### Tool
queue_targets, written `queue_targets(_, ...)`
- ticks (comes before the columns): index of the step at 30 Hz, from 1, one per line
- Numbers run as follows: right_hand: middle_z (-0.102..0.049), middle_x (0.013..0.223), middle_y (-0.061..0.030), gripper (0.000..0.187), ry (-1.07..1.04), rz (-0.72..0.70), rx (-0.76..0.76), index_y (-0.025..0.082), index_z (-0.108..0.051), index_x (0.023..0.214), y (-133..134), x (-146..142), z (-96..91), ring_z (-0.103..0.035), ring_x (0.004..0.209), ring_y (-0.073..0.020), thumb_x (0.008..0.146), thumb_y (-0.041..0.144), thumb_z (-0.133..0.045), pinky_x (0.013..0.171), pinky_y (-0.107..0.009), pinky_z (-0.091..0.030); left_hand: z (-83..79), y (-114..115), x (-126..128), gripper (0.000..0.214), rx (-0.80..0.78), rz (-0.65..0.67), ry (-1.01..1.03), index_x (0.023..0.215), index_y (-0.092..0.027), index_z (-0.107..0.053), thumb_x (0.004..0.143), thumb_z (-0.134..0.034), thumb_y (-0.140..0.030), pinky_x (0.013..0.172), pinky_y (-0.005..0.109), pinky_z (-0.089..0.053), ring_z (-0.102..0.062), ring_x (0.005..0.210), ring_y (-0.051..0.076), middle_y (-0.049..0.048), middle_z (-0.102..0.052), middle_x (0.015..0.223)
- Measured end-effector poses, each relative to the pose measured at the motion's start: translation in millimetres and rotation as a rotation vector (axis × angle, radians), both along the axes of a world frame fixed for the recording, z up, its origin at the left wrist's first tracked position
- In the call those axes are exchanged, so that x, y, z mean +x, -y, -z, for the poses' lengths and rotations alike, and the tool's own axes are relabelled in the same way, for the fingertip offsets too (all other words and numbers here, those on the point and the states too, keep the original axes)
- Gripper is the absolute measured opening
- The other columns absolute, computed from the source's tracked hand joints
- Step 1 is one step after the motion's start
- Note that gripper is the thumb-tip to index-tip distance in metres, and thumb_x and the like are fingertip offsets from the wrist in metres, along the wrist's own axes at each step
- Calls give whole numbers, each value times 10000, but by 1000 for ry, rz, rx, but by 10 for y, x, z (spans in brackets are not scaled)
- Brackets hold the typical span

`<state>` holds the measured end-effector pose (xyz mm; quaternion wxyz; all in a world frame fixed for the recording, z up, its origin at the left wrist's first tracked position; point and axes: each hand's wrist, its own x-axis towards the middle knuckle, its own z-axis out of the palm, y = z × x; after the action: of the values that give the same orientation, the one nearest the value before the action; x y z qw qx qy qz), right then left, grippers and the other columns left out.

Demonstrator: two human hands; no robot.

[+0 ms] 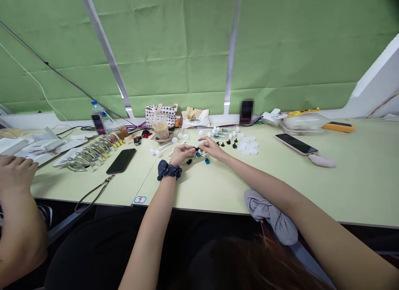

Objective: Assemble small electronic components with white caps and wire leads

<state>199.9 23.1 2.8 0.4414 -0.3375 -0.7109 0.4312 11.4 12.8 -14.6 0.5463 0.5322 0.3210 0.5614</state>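
Note:
Over the middle of the table, my left hand (181, 154) and my right hand (212, 148) come together with fingers pinched at a small black part (197, 148). Its exact kind is too small to make out. Just below my fingers lie small blue pieces (207, 160) and a few dark bits. Several black plug-like pieces (234, 145) and a group of white round caps (248, 145) lie to the right of my right hand. Clear tubes with white caps (168, 147) rest beyond my left hand. A dark dotted scrunchie (169, 170) circles my left wrist.
A black phone (121, 161) and coiled clear tubing (93, 153) lie to the left, near a co-worker's hand (15, 173). Another phone (296, 144) lies right. At the back stand a plastic cup (160, 127), a patterned bag (171, 112) and a clear food container (307, 123).

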Motion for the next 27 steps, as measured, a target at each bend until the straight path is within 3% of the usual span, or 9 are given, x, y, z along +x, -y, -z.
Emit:
queue_targets(3, -554, 596, 40, 338, 14, -24, -44, 207, -483, 1065, -9, -2, 10, -551, 599, -130, 814, 431, -509, 595, -247, -410, 5, -4, 3, 380, -11, 2, -8, 780, -115, -657, 502, -838, -300, 842, 437, -498, -680, 748, 207, 69, -700, 791)
queue_targets(8, -585, 705, 24, 397, -13, -13, -7, 211, -478, 1059, -15, -3, 13, -568, 663, -132, 740, 404, -615, 582, -232, -413, 3, -5, 2, 383, 10, -3, -7, 782, -114, -658, 506, -836, -310, 844, 426, -498, -681, 781, 220, 76, -700, 797)
queue_targets(12, -562, 610, 37, 351, 8, -31, -55, 202, -476, 1062, -24, 3, 16, -567, 598, -133, 797, 424, -535, 592, -253, -416, 9, -15, -6, 381, -13, 25, -31, 787, -109, -658, 512, -833, -304, 832, 425, -502, -682, 772, 223, 75, -699, 792)
queue_targets(18, -593, 755, 7, 382, -18, 9, 21, 211, -494, 1040, -21, 2, 8, -571, 719, -144, 717, 360, -632, 626, -258, -429, 4, -14, -12, 355, 20, 16, -21, 792, -112, -665, 535, -824, -298, 848, 420, -500, -678, 778, 211, 63, -698, 779)
queue_targets(23, -562, 627, 30, 304, 6, -2, -44, 208, -488, 1042, -21, -3, 5, -571, 621, -143, 801, 393, -513, 618, -276, -423, 11, -20, -7, 382, -7, 28, -32, 791, -107, -665, 510, -834, -303, 839, 424, -507, -679, 779, 223, 77, -701, 797)
queue_targets(27, -583, 733, 10, 365, -4, 44, 37, 206, -505, 1028, -30, 7, 1, -569, 719, -150, 724, 372, -620, 661, -280, -429, 12, -21, -11, 372, 17, 28, -11, 793, -106, -666, 520, -832, -297, 847, 432, -501, -681, 778, 219, 75, -700, 789)
